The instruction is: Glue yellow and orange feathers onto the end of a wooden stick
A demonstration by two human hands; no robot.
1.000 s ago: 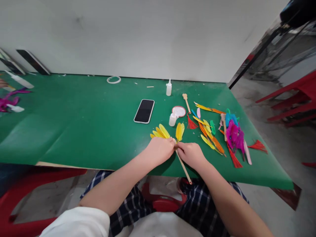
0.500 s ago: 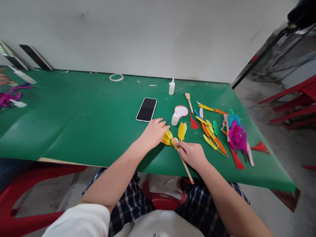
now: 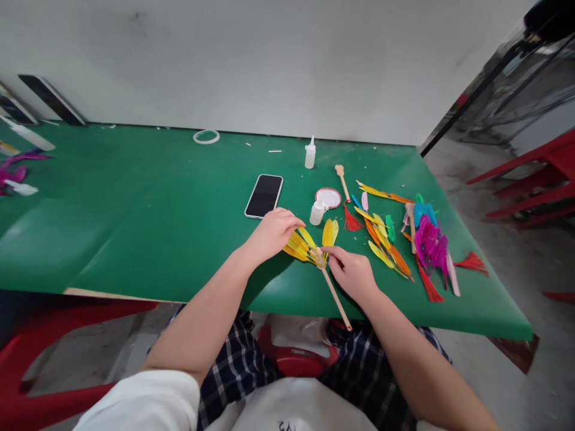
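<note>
Yellow feathers [image 3: 296, 245], pale tan stick [image 3: 335, 298], green table [image 3: 148, 197], red tassel [image 3: 351, 219], magenta feathers [image 3: 429, 242], dark-blue-and-white plaid cloth [image 3: 236, 353]

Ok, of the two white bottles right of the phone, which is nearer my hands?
The bottle in front of the red-rimmed disc; the other bottle stands farther back near the wall, pointed nozzle up.

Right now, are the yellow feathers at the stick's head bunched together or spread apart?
Spread apart: the yellow feathers fan from the stick in two groups, one by the left hand, with green table showing between.
</note>
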